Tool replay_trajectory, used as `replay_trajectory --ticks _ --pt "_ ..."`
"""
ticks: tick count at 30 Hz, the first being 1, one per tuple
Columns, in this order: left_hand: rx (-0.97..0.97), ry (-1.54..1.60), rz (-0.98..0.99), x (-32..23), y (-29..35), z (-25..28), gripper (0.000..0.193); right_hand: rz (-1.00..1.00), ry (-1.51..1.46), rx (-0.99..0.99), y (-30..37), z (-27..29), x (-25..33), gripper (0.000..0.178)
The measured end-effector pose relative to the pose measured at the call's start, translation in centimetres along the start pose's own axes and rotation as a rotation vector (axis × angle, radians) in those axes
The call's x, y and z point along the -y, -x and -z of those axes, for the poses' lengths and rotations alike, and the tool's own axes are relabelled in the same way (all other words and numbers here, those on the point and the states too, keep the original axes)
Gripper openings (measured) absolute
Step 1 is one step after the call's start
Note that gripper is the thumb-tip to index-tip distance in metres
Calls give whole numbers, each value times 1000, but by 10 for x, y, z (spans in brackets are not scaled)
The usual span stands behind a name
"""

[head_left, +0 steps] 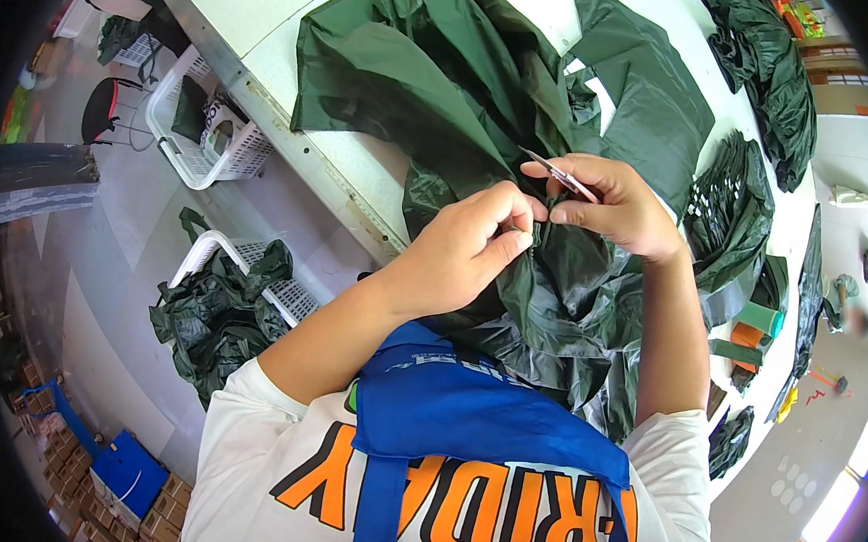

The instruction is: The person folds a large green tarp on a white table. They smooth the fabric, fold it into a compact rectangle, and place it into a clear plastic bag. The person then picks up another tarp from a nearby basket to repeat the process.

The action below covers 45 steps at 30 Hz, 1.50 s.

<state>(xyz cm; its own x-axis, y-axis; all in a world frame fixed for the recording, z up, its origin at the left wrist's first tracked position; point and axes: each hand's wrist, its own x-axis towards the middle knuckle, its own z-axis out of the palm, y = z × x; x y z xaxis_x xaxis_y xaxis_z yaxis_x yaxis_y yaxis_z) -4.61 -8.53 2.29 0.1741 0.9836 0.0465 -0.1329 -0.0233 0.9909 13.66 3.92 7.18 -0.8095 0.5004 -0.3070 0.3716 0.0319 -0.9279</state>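
Observation:
Dark green, shiny thin fabric lies spread over the white table and hangs down in front of me. My left hand pinches a gathered bit of this fabric between thumb and fingers. Close beside it, my right hand grips a small pair of thread snips with pinkish handles, the thin blades pointing up and left over the cloth. The right fingertips are near the pinched spot; whether they also hold the fabric there is hard to make out.
More green fabric heaps lie along the table's right side. At left, a white basket holds some items, and another white basket overflows with green fabric. A round-seated stool stands farther left. Cardboard boxes are stacked lower left.

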Motion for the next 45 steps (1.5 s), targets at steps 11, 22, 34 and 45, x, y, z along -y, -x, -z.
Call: replay_trajectory --ticks 11,22,34,45 --pt "91 -252 -167 0 -2 -11 9 -2 -278 78 1 -2 5 35" --pt "91 -341 -166 -8 3 -4 9 -104 126 159 3 17 -5 21" --pt "39 -373 -234 -7 8 -3 11 39 69 177 0 10 6 39" --pt "-77 -312 -164 -7 11 -4 9 3 153 -7 11 3 0 13"
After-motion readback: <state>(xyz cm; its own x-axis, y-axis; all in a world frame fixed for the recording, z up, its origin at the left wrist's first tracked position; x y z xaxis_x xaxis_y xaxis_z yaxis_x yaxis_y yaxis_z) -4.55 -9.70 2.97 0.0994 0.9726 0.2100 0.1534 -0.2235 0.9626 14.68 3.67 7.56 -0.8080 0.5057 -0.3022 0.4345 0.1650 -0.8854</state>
